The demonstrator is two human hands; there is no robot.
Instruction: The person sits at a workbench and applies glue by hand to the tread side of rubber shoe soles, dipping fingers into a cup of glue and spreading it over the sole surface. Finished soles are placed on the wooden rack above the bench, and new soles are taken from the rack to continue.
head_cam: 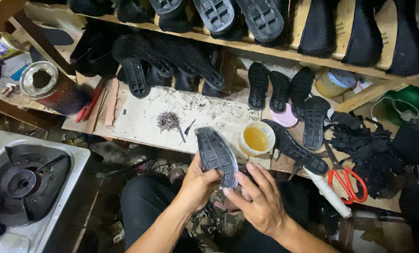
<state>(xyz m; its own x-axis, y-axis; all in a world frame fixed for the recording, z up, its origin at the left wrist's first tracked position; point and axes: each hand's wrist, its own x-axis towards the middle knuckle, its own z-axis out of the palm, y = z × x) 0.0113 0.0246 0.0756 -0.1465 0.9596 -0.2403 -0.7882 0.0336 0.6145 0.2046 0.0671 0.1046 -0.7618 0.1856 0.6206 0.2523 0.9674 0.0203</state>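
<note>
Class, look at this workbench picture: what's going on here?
A person holds a dark shoe with its treaded sole facing up, left hand under it, right hand at its heel end. Ahead on the workbench are a small cup of yellow liquid, a pile of tacks, more soles and orange-handled scissors.

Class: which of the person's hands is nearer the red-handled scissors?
Right. The right hand lies just left of the scissors; the left hand sits farther left, beyond the sole.
</note>
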